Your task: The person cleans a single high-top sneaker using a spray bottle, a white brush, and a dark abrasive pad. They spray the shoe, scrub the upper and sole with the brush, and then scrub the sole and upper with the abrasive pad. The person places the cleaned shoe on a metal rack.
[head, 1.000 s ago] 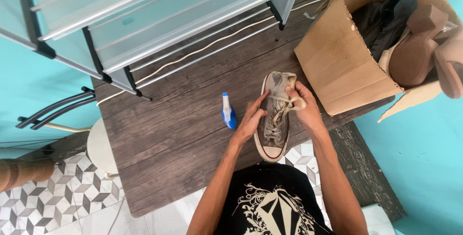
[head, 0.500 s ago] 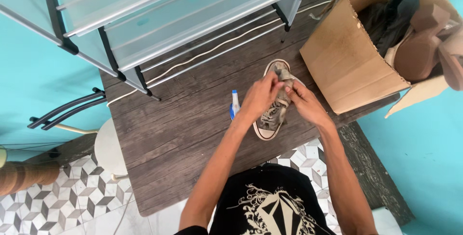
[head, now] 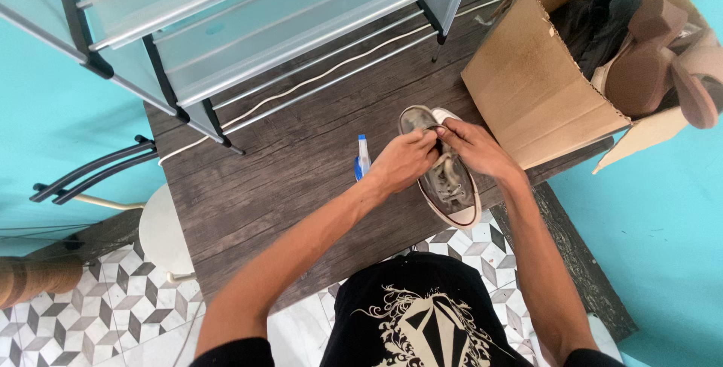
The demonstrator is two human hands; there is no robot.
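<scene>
A worn grey canvas sneaker [head: 452, 190] with a white rubber sole lies on the dark wooden table [head: 286, 163], its toe pointing toward me. My left hand [head: 403, 160] grips the shoe's opening from the left. From the right, my right hand [head: 471, 148] pinches the same collar and tongue area. Both hands meet over the heel end of the shoe. A small blue spray bottle with a white nozzle [head: 362, 160] stands just left of my left hand.
An open cardboard box [head: 535, 84] holding dark and brown shoes sits at the table's right. A grey shelf rack [head: 248, 28] covers the table's far side. A white stool [head: 162, 231] and a black chair back [head: 94, 171] stand at the left on patterned tiles.
The view has shifted and my hands have slid from the sides of the sneaker up to its heel opening, where they now meet. The shoe has turned slightly on the table.
</scene>
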